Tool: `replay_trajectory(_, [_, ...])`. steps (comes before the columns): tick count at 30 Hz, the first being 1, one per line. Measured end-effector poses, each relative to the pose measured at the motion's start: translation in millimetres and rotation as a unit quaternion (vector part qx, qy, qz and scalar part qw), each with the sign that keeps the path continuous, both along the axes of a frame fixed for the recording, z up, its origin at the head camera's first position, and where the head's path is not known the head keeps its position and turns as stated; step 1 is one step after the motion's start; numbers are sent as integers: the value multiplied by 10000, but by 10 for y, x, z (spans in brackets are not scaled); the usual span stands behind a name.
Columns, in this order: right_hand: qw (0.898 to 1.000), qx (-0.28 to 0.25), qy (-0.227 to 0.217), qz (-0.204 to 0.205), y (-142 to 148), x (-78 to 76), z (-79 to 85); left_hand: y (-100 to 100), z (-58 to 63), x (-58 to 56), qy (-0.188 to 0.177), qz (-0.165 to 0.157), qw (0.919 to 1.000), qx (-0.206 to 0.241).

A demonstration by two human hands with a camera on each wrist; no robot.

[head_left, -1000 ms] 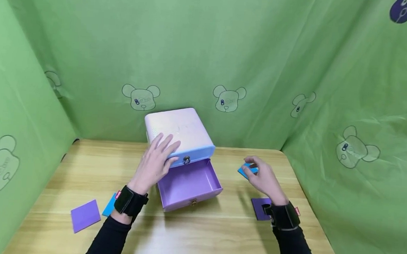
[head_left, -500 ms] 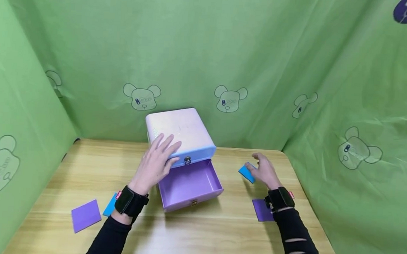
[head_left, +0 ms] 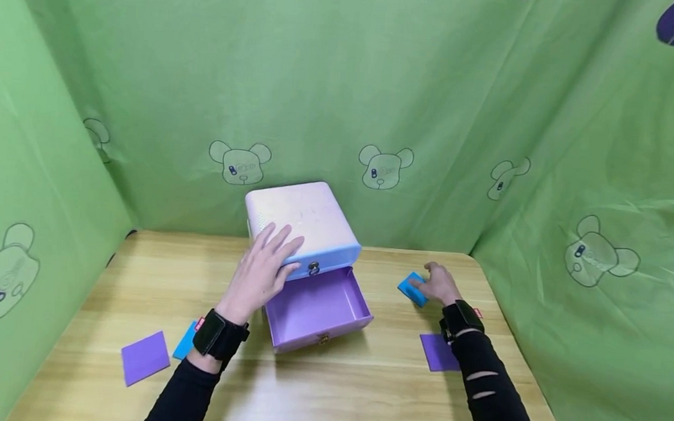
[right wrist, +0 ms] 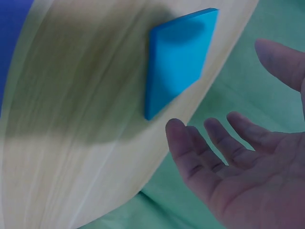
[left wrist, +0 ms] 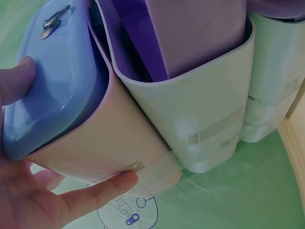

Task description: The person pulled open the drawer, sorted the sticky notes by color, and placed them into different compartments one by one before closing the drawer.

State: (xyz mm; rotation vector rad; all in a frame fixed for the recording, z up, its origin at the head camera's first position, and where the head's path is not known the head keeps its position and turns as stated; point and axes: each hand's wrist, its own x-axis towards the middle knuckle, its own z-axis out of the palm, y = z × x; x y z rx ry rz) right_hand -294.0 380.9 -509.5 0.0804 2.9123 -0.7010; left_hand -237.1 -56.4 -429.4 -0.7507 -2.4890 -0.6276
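Observation:
My left hand [head_left: 258, 275] rests on the pale pink top of a small drawer cabinet [head_left: 305, 212], fingers spread and fairly straight. In the left wrist view its thumb [left wrist: 18, 78] lies against the blue drawer front [left wrist: 62, 67], which has a metal pull. Below, a purple drawer [head_left: 320, 303] is pulled out and its visible inside holds nothing. My right hand [head_left: 441, 284] hovers beside a blue square tile [head_left: 412, 290] on the table. The right wrist view shows the fingers apart from that tile [right wrist: 181, 57], with nothing between them.
A purple square [head_left: 438, 353] lies near my right wrist, partly covered by it. Another purple square [head_left: 145, 358] and a partly hidden blue one [head_left: 185, 341] lie left of my left forearm. Green cloth [head_left: 310, 73] hangs behind and along both sides of the wooden table [head_left: 325, 396].
My right hand has shifted slightly right of the blue tile, uncovering more of it, then lowered a little. The left hand stays on the cabinet. The head view has shifted slightly.

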Motion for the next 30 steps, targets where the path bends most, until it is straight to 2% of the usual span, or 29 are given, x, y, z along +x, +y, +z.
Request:
replay_trajectory(9, [9985, 122, -497, -185, 101, -61, -123, 5, -5, 11, -1, 24, 10000, 7])
replay_trajectory(18, [9965, 353, -730, -203, 151, -113, -203, 11, -9, 11, -5, 35, 10000, 9])
replay_trajectory(27, [9952, 376, -783, -458, 146, -144, -246, 13, -30, 18, -23, 57, 10000, -18])
replay_trajectory(30, [9930, 284, -954, -629, 190, -159, -303, 14, -35, 22, 21, 47, 10000, -11])
